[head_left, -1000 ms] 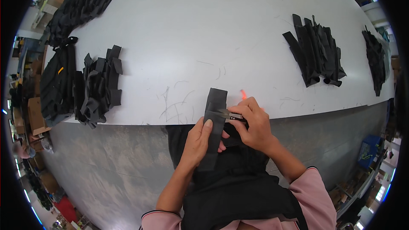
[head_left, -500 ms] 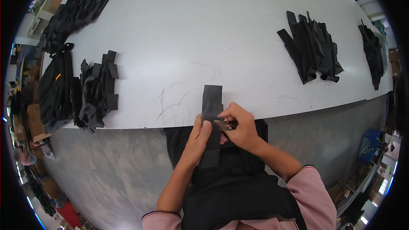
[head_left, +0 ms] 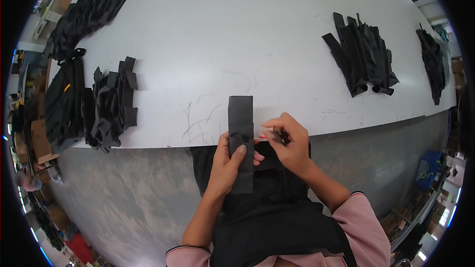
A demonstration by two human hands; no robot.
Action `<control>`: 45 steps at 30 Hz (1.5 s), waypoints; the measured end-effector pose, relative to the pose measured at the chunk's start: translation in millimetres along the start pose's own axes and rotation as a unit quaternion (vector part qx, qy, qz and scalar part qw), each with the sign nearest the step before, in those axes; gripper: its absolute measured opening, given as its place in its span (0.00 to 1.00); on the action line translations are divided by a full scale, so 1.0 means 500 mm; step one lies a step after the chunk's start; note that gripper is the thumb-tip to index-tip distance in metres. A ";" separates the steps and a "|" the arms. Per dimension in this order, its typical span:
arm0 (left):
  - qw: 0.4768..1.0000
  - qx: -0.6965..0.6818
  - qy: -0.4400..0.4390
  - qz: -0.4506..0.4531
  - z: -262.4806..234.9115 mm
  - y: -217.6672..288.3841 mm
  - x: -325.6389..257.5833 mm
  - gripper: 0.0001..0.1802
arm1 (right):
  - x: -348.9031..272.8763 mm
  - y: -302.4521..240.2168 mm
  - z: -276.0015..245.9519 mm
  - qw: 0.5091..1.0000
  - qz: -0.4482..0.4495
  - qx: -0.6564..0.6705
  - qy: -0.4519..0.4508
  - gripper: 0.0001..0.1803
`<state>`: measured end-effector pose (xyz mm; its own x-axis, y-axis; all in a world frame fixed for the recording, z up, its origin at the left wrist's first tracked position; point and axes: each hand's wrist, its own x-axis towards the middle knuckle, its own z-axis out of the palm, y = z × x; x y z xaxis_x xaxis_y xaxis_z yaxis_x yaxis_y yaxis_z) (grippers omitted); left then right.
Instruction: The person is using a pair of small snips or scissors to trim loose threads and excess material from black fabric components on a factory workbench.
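My left hand (head_left: 226,165) is closed around the middle of a dark grey fabric strip (head_left: 241,111), its thumb pressed on top and its fingertips showing past the right side. A fold or loop of cloth stands up near the thumb. The strip's far end reaches over the table edge, and its near end hangs over my black apron (head_left: 277,217). Just to the right, my right hand (head_left: 293,143) is closed on small dark thread snips (head_left: 284,137), mostly hidden in the palm. The snips are apart from the cloth.
On the white table (head_left: 198,34), a pile of dark strips (head_left: 363,57) lies at the right, with another bundle (head_left: 432,64) beyond it. More strips (head_left: 111,101) and a black bundle with a yellow tag (head_left: 67,104) lie at the left. A blue crate (head_left: 428,169) stands at far right.
My right hand has drawn back to the right with the snips, away from the cloth. The strip in my left hand has shifted slightly left, and its folded part now lies flatter.
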<state>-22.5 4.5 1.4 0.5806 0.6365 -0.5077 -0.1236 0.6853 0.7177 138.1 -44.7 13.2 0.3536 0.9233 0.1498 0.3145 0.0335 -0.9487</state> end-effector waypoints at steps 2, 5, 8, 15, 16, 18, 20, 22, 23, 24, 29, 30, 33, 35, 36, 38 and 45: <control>0.999 -0.024 -0.024 0.018 0.002 0.008 0.001 0.19 | 0.004 0.028 0.003 0.997 0.080 -0.014 0.015 0.11; 0.999 -0.026 -0.017 0.037 0.001 0.007 -0.007 0.19 | -0.016 0.027 -0.005 0.997 0.041 -0.062 0.031 0.14; 0.999 -0.026 -0.007 0.031 0.003 0.013 -0.009 0.20 | -0.015 0.011 0.000 0.993 0.016 -0.115 0.032 0.14; 0.999 -0.005 -0.002 0.043 0.013 0.012 -0.005 0.19 | 0.009 0.017 0.003 0.977 -0.082 -0.193 0.025 0.15; 0.999 -0.009 -0.003 0.043 0.013 0.011 -0.006 0.18 | 0.009 0.015 0.004 0.972 -0.099 -0.210 0.030 0.16; 0.999 -0.023 -0.007 0.038 0.011 0.013 -0.008 0.18 | 0.007 0.019 0.007 0.964 -0.117 -0.234 0.034 0.15; 0.999 -0.036 -0.012 0.034 0.009 0.017 -0.009 0.18 | 0.008 0.021 0.008 0.956 -0.135 -0.258 0.039 0.15; 0.999 -0.043 -0.018 0.012 0.007 0.018 -0.007 0.17 | 0.010 0.026 0.007 0.943 -0.173 -0.280 0.046 0.15; 0.999 -0.043 -0.019 0.013 0.007 0.016 -0.006 0.17 | 0.007 0.028 0.005 0.943 -0.174 -0.281 0.047 0.15; 0.998 -0.057 -0.027 0.009 0.007 0.013 -0.005 0.17 | 0.002 0.030 0.003 0.942 -0.178 -0.280 0.053 0.15; 0.997 -0.071 -0.036 -0.001 0.014 0.011 -0.006 0.16 | -0.005 0.035 0.003 0.949 -0.176 -0.249 0.079 0.15; 0.997 -0.068 -0.033 0.006 0.014 0.009 -0.005 0.17 | -0.001 0.031 0.004 0.953 -0.166 -0.242 0.072 0.15; 0.998 -0.053 -0.027 0.017 0.013 0.011 -0.006 0.18 | 0.005 0.017 0.000 0.957 -0.155 -0.240 0.056 0.15; 0.999 -0.042 -0.025 0.021 0.013 0.011 -0.006 0.18 | 0.006 0.016 -0.002 0.956 -0.154 -0.247 0.047 0.15; 0.999 -0.043 -0.026 0.020 0.014 0.010 -0.005 0.19 | 0.006 0.019 -0.006 0.951 -0.162 -0.260 0.042 0.15; 0.998 -0.044 -0.027 0.020 0.015 0.010 -0.003 0.19 | 0.006 0.022 -0.009 0.946 -0.169 -0.273 0.036 0.15; 0.999 -0.030 -0.031 0.021 0.010 0.013 -0.007 0.21 | -0.006 0.017 -0.005 0.964 -0.129 -0.226 0.051 0.14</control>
<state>-21.3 4.9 10.0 0.6223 0.6427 -0.4468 -0.1951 0.6801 0.7067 141.8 -48.2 5.1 0.2902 0.8629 0.4137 0.7469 0.0660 -0.6617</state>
